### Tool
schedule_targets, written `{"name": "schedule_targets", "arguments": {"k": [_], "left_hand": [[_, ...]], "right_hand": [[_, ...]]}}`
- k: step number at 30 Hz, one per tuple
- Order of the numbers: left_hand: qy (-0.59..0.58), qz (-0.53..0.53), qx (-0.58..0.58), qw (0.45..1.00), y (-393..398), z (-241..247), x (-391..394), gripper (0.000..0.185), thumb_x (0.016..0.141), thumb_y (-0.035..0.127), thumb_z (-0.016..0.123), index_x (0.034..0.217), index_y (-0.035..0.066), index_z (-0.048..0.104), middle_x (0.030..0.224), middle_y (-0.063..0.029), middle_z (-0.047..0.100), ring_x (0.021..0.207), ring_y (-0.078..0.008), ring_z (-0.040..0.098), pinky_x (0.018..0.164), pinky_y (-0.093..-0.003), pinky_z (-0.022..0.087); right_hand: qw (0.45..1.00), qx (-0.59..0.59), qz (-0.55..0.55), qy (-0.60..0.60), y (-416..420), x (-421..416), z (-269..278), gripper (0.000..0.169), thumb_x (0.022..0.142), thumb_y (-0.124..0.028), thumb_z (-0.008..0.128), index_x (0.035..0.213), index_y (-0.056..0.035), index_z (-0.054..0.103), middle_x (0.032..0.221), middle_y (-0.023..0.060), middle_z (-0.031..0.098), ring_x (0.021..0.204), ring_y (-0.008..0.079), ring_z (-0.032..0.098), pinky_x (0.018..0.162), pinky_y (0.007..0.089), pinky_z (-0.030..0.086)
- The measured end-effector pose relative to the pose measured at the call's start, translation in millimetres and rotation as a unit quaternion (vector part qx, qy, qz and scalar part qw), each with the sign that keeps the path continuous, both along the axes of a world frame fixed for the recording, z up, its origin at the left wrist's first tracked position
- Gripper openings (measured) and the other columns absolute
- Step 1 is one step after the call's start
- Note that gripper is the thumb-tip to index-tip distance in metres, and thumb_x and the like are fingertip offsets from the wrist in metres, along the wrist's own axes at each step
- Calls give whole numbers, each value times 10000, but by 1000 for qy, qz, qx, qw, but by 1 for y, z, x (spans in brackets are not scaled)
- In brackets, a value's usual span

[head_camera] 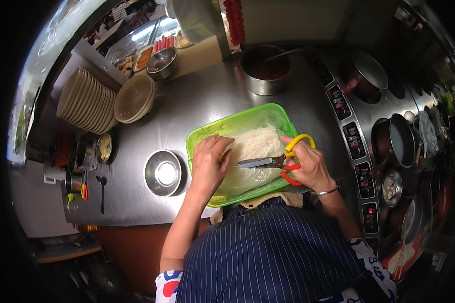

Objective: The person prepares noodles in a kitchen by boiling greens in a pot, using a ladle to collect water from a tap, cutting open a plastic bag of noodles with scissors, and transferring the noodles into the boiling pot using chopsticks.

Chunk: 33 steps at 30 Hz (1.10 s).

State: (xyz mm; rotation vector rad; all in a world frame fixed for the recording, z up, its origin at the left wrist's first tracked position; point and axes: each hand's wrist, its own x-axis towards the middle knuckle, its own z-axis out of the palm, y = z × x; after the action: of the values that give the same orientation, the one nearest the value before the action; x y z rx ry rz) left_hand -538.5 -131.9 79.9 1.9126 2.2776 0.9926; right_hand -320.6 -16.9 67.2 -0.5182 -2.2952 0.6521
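A clear plastic bag (pixel 227 185) of thin white rice noodles (pixel 263 142) lies in a green plastic basin (pixel 199 133) in front of me. My right hand (pixel 311 164) grips kitchen scissors (pixel 265 162) with one yellow and one red handle. Their blades point left, over the noodles and the bag. On the basin's left side, my left hand (pixel 211 161) is bent over the bag's left end, thumb and fingertips close to the blade tips. Whether those fingers pinch the plastic is hard to make out.
A steel bowl (pixel 163 173) stands left of the basin, stacked bowls (pixel 87 100) further left. Behind the basin is a steel pot (pixel 265 85) with a ladle. Cooker control panels (pixel 354 140) and saucepans (pixel 396 140) line the right side.
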Motion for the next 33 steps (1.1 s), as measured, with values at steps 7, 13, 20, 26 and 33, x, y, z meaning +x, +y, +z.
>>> {"name": "schedule_targets", "arguments": {"k": [7,13,20,26,33], "left_hand": [[-34,-30,-11,999,-16,-17,3,175,740,76,635,913,52,632,896,-106,617,970,-313,552,866,-402,419],[-76,-34,72,994,-26,-22,16,184,735,1,613,912,45,624,876,-126,610,927,-297,580,864,-395,433],[-14,-86,65,994,-36,-22,23,221,728,10,623,942,66,626,1022,-111,576,1077,-351,484,885,-415,409],[-15,-125,60,990,-34,-23,25,165,751,9,608,911,52,618,1043,-120,555,1122,-356,443,900,-431,383],[-51,-172,43,983,-39,-28,22,122,809,49,567,923,26,603,1054,-133,548,1150,-358,411,934,-434,346]], "right_hand": [[984,2,-117,-136,-18,20,40,374,642,-120,704,938,3,512,832,165,593,761,321,592,641,373,476],[958,15,-162,-237,-37,44,44,409,685,-291,691,912,8,529,791,153,575,708,322,586,603,386,467],[946,-13,-191,-262,-66,53,21,432,713,-379,650,877,-4,509,716,157,587,644,319,603,545,402,470],[949,2,-264,-172,-98,54,23,416,723,-367,645,893,-16,498,627,125,577,590,294,597,495,385,454],[921,-129,-315,-192,-155,72,-7,394,745,-359,622,921,-25,507,630,146,573,633,337,589,507,415,440]]}}
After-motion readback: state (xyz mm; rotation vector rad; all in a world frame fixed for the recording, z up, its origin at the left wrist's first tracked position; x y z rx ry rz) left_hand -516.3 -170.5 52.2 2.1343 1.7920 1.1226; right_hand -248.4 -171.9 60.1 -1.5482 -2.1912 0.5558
